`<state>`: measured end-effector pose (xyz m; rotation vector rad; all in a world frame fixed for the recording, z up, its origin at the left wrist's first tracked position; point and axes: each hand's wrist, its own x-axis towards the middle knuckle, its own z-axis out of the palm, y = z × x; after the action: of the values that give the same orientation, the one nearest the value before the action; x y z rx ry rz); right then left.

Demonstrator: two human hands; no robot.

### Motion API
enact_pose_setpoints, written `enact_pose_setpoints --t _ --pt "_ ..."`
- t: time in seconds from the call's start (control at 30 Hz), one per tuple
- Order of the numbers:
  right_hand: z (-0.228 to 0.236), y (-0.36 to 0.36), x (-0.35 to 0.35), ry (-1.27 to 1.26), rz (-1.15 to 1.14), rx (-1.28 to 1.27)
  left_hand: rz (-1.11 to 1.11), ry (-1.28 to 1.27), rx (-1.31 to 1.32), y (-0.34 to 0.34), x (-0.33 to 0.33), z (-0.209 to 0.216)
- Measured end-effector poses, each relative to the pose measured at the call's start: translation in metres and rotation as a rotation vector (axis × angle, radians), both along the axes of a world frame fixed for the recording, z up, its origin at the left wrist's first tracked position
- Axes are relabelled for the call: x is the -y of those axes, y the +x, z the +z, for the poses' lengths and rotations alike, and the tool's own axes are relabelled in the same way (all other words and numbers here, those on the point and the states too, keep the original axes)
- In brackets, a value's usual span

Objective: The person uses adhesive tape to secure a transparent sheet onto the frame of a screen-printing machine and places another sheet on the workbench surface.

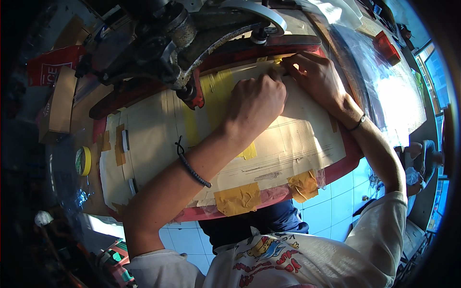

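Machine point(180, 36) overhanging taped sheet point(149, 127), hands point(257, 101), tape roll point(87, 161)

Daylight comes from the windows point(439, 91) to the right of the tan sheet point(153, 127). Between them and the sheet, strong glare whitens the clear plastic film point(391, 91). Bright patches and soft shadows lie on the sheet; left of it, dimness hides details. The lens bends the windows, and farthest from the sheet the corners are black.
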<state>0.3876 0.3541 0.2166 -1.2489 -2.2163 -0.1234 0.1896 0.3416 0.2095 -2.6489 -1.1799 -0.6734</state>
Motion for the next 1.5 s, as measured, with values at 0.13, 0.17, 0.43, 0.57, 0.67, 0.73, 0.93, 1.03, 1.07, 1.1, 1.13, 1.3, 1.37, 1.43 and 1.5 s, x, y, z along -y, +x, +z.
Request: enact_pose_setpoints --t 0.13,0.17,0.43,0.57,0.67,0.73,0.93,1.03,1.07,1.1,1.13,1.3,1.37,1.43,1.5 --pt "0.0 0.004 -0.003 0.075 0.101 0.049 0.007 -0.004 0.026 0.0 0.0 0.0" --pt "0.001 0.006 -0.005 0.077 0.101 0.045 0.007 -0.002 0.023 -0.001 0.0 0.001" --pt "0.034 -0.009 0.019 -0.316 -0.092 0.218 0.011 -0.083 -0.048 -0.009 0.004 0.014" --pt "0.028 0.01 0.008 -0.155 0.212 0.134 -0.043 -0.112 -0.157 -0.003 0.003 0.024" --pt "0.042 0.022 0.007 -0.536 0.287 0.138 -0.055 -0.188 -0.196 -0.001 -0.004 0.022" --pt "0.065 0.026 0.025 -0.656 0.358 0.26 -0.075 -0.301 -0.2 0.001 -0.008 0.026" --pt "0.148 0.053 0.14 -0.398 0.141 0.314 -0.079 -0.253 -0.23 0.005 0.002 0.028" --pt "0.153 0.071 0.192 -0.439 0.163 -0.008 0.065 -0.173 -0.231 0.0 -0.002 0.019" --pt "0.142 0.085 0.208 -0.387 0.222 -0.114 0.102 -0.172 -0.235 0.008 0.0 0.021" --pt "0.128 0.095 0.221 -0.508 0.166 -0.242 0.146 -0.213 -0.183 0.007 0.004 0.023" --pt "0.112 0.11 0.23 -0.472 0.101 -0.328 0.117 -0.24 -0.286 0.015 0.012 0.033" --pt "-0.014 0.27 0.232 0.116 -0.662 -0.544 -0.108 -0.143 -0.117 0.063 0.131 0.058" --pt "-0.03 0.33 0.222 0.226 -0.963 -0.738 -0.271 -0.189 0.042 0.075 0.174 0.043" --pt "-0.004 0.306 0.194 0.067 -1.013 -0.61 -0.495 -0.136 0.22 0.072 0.207 0.016" --pt "0.017 0.304 0.184 0.092 -1.049 -0.331 -0.599 -0.157 0.236 0.09 0.244 -0.017"
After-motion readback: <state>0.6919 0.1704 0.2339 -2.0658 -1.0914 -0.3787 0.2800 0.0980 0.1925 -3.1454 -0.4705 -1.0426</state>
